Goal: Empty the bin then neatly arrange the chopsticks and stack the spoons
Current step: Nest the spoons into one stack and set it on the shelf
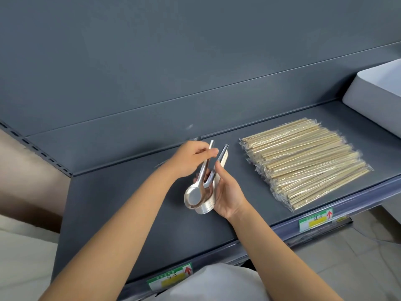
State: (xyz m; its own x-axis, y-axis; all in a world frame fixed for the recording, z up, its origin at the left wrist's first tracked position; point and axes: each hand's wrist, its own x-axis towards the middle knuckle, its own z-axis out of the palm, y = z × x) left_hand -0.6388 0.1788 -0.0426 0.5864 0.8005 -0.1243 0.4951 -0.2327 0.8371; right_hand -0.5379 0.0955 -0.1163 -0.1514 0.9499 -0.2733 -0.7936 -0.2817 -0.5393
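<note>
Dark grey metal shelf (pixel 134 213) runs from lower left to right edge of frame, with a grey back panel above it.

White rectangular bin (pixel 377 98) sits at upper right on the shelf, partly cut off by the frame edge; its inside is not visible.

Pile of pale bamboo chopsticks in clear plastic sleeves (pixel 303 161) lies on the shelf in the right half of frame, all roughly parallel, ends roughly level, well apart from both hands and just below-left of the bin.

Two green-and-yellow shelf labels with red arrows on the front lip: one at lower centre (pixel 171 278), one at lower right (pixel 315 218).

Centre of frame, above the shelf: nested stack of shiny metal spoons (pixel 205 205), bowls toward the viewer, handles pointing up and away.

Right hand (pixel 227 192) is cupped around the stack from the right side, fingers curled under it, thumb up along the handles.

Left hand (pixel 191 158) is closed in a pinch on the handle of a single metal spoon (pixel 196 193); its bowl rests on top of the stack's bowls, its handle angled left, splayed from the stack's handles.
</note>
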